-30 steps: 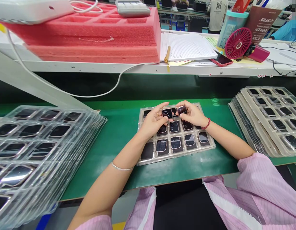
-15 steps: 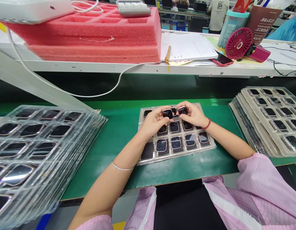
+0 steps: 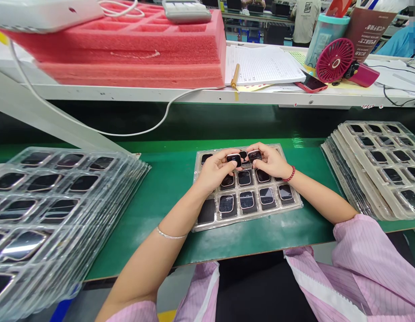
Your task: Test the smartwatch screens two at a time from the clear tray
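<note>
My left hand (image 3: 218,169) is closed on a smartwatch case (image 3: 233,159), a dark square screen in a light rim, with the thumb at its lower edge. Pinched in my right hand (image 3: 269,160) is a second smartwatch case (image 3: 254,155) of the same look, tilted a little. The two cases are held side by side, a small gap apart, over the far rows of a clear plastic tray (image 3: 214,227). Several more watch cases (image 3: 246,200) lie in the tray's pockets. Its near-left pocket (image 3: 206,212) holds no case. My hands hide part of the far rows.
Tall stacks of filled trays stand at the left (image 3: 126,179) and right (image 3: 358,179) of the green bench (image 3: 167,197). Above it runs a shelf (image 3: 153,94) with pink foam (image 3: 136,74), papers (image 3: 264,65), a phone (image 3: 311,82) and a fan (image 3: 335,61). A white cable (image 3: 133,134) hangs below the shelf.
The watch case in my right hand has tilted and shifted slightly left and down. The one in my left hand has moved very little. Tray and stacks are unchanged.
</note>
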`<state>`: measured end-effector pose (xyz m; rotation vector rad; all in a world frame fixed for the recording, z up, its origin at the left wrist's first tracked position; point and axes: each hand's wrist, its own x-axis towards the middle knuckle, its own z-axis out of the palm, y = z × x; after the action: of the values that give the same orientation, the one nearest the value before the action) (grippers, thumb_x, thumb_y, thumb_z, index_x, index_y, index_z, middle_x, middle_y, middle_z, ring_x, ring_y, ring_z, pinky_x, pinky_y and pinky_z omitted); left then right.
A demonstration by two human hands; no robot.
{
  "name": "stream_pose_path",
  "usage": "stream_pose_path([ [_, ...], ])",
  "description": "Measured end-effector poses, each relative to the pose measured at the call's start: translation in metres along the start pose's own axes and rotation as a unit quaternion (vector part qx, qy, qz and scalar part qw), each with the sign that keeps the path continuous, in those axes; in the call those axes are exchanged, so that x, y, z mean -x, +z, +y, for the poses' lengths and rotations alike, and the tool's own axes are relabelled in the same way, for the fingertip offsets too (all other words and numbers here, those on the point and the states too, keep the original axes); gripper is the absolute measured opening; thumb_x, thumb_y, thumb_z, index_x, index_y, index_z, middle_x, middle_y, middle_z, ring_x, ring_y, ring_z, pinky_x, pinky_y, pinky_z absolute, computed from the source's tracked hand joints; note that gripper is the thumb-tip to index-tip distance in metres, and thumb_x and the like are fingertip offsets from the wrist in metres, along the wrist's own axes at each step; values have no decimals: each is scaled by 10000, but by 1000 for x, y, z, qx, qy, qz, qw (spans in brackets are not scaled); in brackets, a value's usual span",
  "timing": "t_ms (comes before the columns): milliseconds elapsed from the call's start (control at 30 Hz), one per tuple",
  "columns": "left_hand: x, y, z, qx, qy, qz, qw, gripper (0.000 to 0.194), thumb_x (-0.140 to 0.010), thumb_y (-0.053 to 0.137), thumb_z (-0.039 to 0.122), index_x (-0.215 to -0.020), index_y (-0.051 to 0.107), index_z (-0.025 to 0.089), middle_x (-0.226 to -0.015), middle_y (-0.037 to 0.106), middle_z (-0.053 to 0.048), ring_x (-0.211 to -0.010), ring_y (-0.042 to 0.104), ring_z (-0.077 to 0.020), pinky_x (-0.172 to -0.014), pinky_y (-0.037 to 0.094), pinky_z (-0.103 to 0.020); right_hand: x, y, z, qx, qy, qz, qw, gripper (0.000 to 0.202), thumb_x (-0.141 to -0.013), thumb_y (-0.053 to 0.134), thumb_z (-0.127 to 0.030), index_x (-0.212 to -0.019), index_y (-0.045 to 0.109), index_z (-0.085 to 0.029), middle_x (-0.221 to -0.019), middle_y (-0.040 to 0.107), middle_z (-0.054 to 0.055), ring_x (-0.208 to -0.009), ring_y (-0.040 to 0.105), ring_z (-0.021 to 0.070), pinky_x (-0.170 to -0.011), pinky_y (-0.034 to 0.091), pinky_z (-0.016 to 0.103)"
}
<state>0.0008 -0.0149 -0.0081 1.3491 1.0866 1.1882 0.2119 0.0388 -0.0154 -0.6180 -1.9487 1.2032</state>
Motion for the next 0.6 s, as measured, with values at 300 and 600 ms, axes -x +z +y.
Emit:
stream_pose_path([
  [300, 1, 0, -1, -4, -4, -1, 1000, 392, -734, 751, 283, -1104, 677, 178, -1071, 750, -91, -742, 741, -213, -527, 497, -244, 1, 0, 1, -34, 15, -9, 999, 278, -855, 630, -254, -1114, 579, -166, -1049, 665, 80, -899, 690, 189, -694, 592, 284],
  [600, 1, 1, 0, -2, -9, -14, 1000, 469, -706, 707, 215, -1168, 641, 169, -1127, 724, -104, -802, 729, -210, -578, 507, -246, 0, -2, 3, 1, -14, 0, 1000, 296, -838, 617, -225, -1124, 584, -154, -1015, 671, 75, -908, 676, 192, -720, 563, 292],
])
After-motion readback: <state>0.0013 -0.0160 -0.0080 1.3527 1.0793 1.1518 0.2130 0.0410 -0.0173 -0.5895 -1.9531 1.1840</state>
